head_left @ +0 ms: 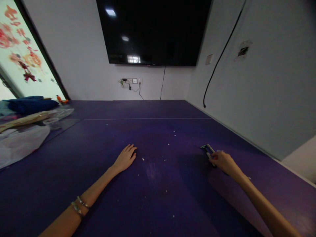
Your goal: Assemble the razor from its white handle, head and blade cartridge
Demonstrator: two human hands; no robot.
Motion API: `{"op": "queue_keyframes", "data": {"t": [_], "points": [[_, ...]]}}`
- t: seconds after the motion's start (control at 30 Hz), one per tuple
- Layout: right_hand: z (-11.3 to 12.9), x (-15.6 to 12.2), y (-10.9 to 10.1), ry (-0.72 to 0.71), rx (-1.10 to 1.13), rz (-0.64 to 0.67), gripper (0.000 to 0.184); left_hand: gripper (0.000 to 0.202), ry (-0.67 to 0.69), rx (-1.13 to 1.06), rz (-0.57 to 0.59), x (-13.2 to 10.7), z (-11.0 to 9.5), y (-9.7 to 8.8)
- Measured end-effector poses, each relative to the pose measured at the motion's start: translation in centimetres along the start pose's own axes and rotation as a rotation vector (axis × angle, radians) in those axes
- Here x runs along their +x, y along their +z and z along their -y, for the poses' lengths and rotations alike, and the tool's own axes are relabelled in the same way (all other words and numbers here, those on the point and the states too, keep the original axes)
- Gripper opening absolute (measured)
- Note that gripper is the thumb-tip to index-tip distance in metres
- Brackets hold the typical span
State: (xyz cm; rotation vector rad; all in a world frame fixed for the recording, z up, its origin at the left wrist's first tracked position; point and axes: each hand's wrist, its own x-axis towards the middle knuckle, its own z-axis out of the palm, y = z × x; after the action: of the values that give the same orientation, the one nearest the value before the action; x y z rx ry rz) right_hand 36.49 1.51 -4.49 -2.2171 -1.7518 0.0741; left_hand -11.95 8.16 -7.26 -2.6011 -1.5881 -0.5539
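My left hand (125,158) lies flat on the dark purple table (158,184), palm down, fingers stretched out and together, holding nothing. A bracelet sits on that forearm. My right hand (222,161) rests on the table to the right, its fingers curled round the near end of a small black and silver tool (206,150) that looks like a peeler or a stapler. The tool's far end lies on the table surface and points away from me.
Small white crumbs dot the table. At the left edge lie clear plastic bags (22,141), a wooden stick and blue cloth (31,104). A black screen (153,31) hangs on the far wall, and a grey wall runs close along the table's right side.
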Motion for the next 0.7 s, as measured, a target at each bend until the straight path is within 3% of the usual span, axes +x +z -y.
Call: {"op": "queue_keyframes", "data": {"t": [0.33, 0.47, 0.6, 0.7], "points": [[0.1, -0.2, 0.2, -0.008, -0.027, 0.007, 0.019, 0.040, -0.014, -0.011, 0.024, 0.1, 0.0, -0.1], [1.7, -0.3, -0.1, -0.072, 0.081, -0.040, 0.022, 0.033, -0.048, -0.087, -0.063, 0.6, -0.9, -1.3], [6.3, -1.3, -1.0, -0.168, 0.222, -0.112, 0.026, 0.023, -0.041, -0.314, -0.216, 1.6, -4.4, -3.1], [10.7, -2.4, -1.6, -0.258, 0.299, -0.140, 0.023, 0.022, -0.061, -0.603, -0.104, 2.5, -8.5, -3.8]]}}
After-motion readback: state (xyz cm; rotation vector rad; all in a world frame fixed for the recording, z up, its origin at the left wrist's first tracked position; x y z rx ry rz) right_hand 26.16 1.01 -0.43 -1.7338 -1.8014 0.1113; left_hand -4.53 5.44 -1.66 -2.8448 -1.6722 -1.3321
